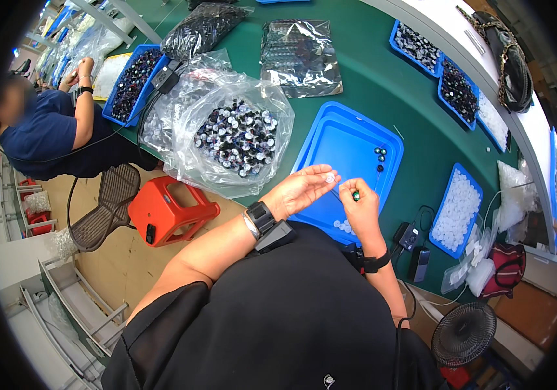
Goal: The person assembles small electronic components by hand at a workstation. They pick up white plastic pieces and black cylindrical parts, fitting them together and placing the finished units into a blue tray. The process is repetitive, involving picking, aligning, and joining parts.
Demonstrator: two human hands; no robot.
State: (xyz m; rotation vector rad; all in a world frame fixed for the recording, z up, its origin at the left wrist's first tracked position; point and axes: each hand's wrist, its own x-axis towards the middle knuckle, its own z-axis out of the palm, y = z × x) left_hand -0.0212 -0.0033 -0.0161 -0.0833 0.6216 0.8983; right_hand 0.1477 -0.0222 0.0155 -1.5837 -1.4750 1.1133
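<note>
Over a blue tray [331,140], my left hand [296,193] pinches a small clear, whitish round piece [330,177] at its fingertips. Close beside it, my right hand [361,211] is closed on a small shiny dark-green round piece [356,194], which shows between thumb and fingers. The hands are a short gap apart. Several dark beads [380,156] lie at the tray's right side. Whitish round pieces [343,226] sit at its near edge, partly hidden by my body.
To the left, an open plastic bag [272,104] holds many clear-topped dark pieces. Blue trays of dark pieces [457,90] and white pieces [455,201] stand right. A black power adapter [406,236] lies near my right wrist. A red stool [168,211] and a seated co-worker [51,130] are left.
</note>
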